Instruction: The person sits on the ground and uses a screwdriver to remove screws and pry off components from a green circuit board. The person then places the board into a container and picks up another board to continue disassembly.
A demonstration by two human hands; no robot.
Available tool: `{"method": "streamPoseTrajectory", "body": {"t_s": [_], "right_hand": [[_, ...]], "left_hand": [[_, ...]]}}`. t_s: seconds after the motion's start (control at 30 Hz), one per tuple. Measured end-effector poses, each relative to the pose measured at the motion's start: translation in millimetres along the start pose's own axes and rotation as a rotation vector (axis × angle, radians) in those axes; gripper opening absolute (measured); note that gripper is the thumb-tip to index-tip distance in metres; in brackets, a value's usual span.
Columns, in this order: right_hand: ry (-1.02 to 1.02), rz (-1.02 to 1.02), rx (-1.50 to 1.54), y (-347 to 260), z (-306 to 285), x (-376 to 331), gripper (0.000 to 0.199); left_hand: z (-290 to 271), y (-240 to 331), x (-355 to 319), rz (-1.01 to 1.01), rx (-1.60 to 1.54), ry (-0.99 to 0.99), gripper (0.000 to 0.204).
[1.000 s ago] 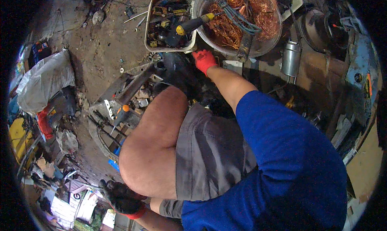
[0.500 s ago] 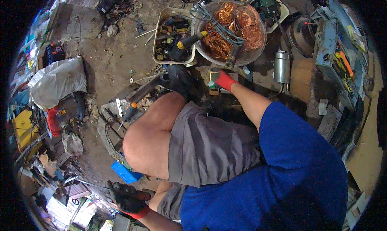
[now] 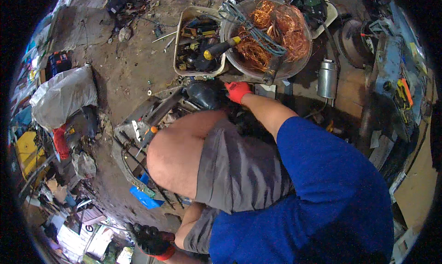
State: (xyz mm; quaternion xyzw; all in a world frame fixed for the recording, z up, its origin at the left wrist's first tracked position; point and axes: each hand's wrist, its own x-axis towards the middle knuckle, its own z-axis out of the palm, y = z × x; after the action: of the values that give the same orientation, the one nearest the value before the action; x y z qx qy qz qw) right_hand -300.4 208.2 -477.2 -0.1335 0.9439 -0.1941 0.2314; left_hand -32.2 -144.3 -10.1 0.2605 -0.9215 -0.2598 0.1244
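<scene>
My right hand, in a red and dark glove, reaches down beside a dark rounded shape, seemingly my shoe, below my bent knee. Its fingers merge with the dark area there, so what they hold, if anything, is hidden. A small grey flat piece lies just right of the glove. Low at the left, my left hand, in a black glove with a red cuff, hangs beside my other leg. Its fingers are loosely bent, with the thumb apart and nothing visible in them.
Ahead stand a basin of copper wire and a cream bin of dark scrap. A yellow-and-black handled tool lies across their rims. A silver cylinder stands at right. An orange-tipped tool lies beside my knee.
My right hand has moved left toward the dark shape. The small yellow-edged piece that was at its fingers no longer shows. My left hand has dropped slightly lower, and the view has shifted a little.
</scene>
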Motion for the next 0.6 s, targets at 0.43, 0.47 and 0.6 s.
{"method": "streamPoseTrajectory", "body": {"t_s": [0.43,0.47,0.6], "right_hand": [[-0.074,0.303,-0.1,42,6,16,0.032],[-0.071,0.278,-0.126,39,-2,10,0.032],[0.059,0.271,-0.088,38,-19,-2,0.032]], "left_hand": [[22,27,37,0.368,0.4,-0.151,0.04],[22,28,35,0.349,0.325,-0.16,0.04],[25,37,35,0.016,-0.19,-0.177,0.04]]}}
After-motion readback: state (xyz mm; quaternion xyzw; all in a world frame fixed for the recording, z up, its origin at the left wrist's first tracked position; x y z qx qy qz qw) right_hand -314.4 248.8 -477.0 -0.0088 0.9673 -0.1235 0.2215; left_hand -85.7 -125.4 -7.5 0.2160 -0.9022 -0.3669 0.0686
